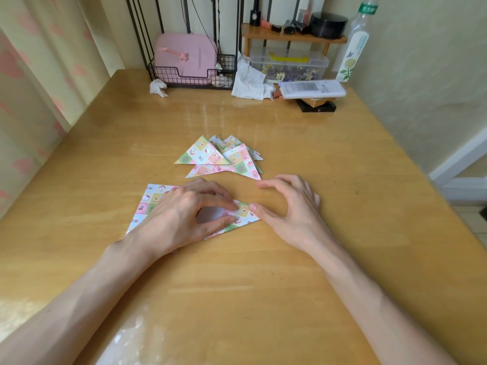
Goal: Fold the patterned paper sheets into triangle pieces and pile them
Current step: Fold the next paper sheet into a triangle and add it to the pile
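A patterned paper sheet [150, 204] lies on the wooden table [263, 272] in front of me, partly folded so that its right end comes to a point. My left hand [184, 214] covers its middle, thumb and forefinger pinching the folded corner. My right hand [290, 204] rests on the table just right of the point, fingers curled, its thumb tip touching the paper's edge. Behind the sheet lies a pile of folded triangle pieces [221, 159] in the same pastel check pattern.
Along the back edge stand a wire basket [192, 75] with a pink case, crumpled tissues [250, 80], a clear plastic box [290, 64] under a small wooden shelf, a remote [312, 89] on boxes and a tall bottle [355, 46]. A curtain hangs at the left.
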